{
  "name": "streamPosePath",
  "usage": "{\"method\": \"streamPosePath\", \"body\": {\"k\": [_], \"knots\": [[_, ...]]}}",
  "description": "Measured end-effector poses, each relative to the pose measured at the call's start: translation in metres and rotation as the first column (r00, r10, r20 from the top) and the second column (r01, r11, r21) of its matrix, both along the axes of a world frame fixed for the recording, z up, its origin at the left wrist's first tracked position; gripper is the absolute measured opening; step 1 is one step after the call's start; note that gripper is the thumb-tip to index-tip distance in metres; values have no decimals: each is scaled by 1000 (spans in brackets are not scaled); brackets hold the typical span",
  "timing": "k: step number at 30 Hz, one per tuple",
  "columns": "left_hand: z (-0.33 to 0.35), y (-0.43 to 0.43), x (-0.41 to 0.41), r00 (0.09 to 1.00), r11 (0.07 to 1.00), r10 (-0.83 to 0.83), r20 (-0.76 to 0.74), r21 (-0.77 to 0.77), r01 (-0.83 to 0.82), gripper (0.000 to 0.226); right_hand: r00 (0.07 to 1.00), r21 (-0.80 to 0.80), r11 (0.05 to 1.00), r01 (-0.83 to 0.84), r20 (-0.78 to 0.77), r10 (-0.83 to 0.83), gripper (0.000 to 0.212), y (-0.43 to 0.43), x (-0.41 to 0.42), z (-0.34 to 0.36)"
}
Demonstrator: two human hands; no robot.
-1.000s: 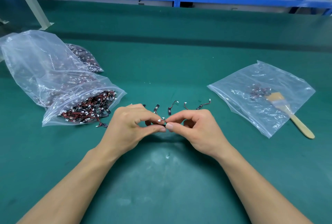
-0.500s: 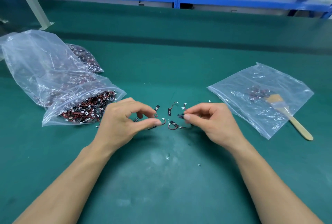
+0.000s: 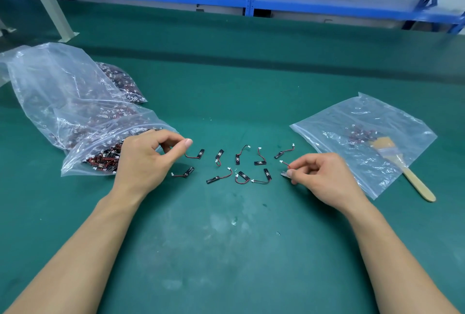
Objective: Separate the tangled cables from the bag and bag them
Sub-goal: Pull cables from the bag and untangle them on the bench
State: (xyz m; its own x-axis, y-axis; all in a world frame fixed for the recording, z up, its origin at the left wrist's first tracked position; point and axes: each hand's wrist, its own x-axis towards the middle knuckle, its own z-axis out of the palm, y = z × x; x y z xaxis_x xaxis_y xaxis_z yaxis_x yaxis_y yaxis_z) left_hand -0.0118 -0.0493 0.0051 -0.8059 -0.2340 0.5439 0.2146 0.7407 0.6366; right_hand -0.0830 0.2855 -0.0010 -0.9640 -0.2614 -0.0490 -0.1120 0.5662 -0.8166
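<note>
separating: right hand (image 3: pixel 324 180) pinches small red-wire black-tab cable (image 3: pixel 284 163); left hand (image 3: pixel 146 162) curled, hold unclear. next prob: lay it right of the cable row (image 3: pixel 260 162).

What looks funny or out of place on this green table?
A flat wooden-handled paintbrush lies partly on the clear plastic bag at the right, odd among small black-and-red cables. Two tiny pale specks sit on the green mat nearer the person. The right hand pinches one cable. Otherwise nothing looks spilled or broken.
</note>
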Motion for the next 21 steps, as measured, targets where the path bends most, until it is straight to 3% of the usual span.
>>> {"method": "streamPosePath", "body": {"k": [7, 13, 21], "knots": [[-2, -4, -2, 999, 999, 27, 22, 24, -27, 12, 1000, 34, 999, 3, -23, -3, 11, 0, 2, -2], [-5, -7, -3, 998, 998, 47, 36, 45, -48, 11, 983, -11, 990, 140, -119, -140, 12, 9, -2, -1], [-10, -15, -7, 996, 996, 78, 54, 35, -80, 8, 950, -79, 958, 275, -129, -283, 20, 15, -10, -2]]}}
